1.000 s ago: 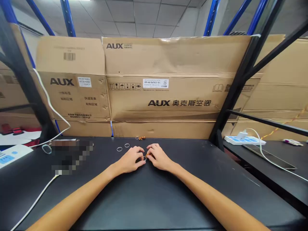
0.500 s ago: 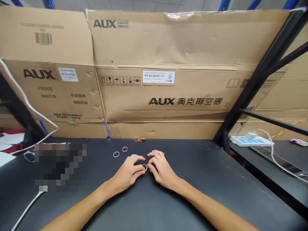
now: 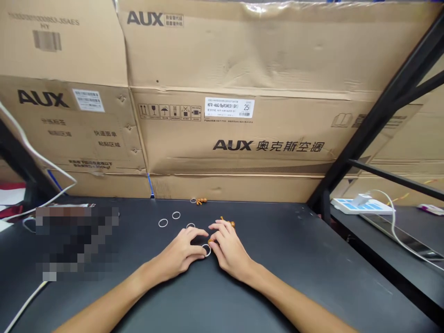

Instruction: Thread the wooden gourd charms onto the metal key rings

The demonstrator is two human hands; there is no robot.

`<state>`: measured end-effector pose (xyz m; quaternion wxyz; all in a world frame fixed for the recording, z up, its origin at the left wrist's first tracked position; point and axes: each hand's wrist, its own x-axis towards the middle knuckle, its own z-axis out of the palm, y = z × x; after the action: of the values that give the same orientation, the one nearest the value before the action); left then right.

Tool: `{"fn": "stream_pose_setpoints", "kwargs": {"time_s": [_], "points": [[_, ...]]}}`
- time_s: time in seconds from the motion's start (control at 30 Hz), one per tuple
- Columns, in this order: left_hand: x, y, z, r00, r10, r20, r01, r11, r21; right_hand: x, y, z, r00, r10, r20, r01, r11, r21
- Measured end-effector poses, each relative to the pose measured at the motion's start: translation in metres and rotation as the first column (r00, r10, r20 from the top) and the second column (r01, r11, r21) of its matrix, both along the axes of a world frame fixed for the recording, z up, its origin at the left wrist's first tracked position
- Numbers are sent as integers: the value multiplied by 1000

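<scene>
1. Resting on the tabletop (image 3: 287,249), the left hand (image 3: 178,254) is seen with fingers curled; a ring (image 3: 206,250) lies at its fingertips, gripped or not cannot be told.
2. The right hand (image 3: 229,252) is held just beside it, fingers bent, grasp unclear; orange beads (image 3: 227,223) are partly hidden behind it.
3. Three rings (image 3: 176,215) are spread near the far edge; a bead cluster (image 3: 199,200) sits at that edge.

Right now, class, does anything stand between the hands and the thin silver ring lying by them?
Nothing visible does: the thin silver ring lies right at the fingertips of the left hand, beside the right hand.
</scene>
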<state>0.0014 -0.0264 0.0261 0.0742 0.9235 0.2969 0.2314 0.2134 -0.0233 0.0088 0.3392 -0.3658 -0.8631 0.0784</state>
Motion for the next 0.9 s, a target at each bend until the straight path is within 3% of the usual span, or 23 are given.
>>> {"fn": "stream_pose_setpoints", "kwargs": {"time_s": [0.23,0.4,0.67,0.9], "points": [[0,-11,3,995,98,5,-97,991,-88,-2,-5,4,996,82,-46,-81,997,9],[4,-18,2,990,134,44,-132,990,-50,-5,-7,6,990,131,-48,-129,991,41],[11,-26,5,996,86,36,-84,996,-41,-5,-13,6,997,64,-42,-62,997,37],[7,-33,1,989,136,53,-130,986,-105,0,-23,-1,999,-24,-28,24,1000,-6]]}}
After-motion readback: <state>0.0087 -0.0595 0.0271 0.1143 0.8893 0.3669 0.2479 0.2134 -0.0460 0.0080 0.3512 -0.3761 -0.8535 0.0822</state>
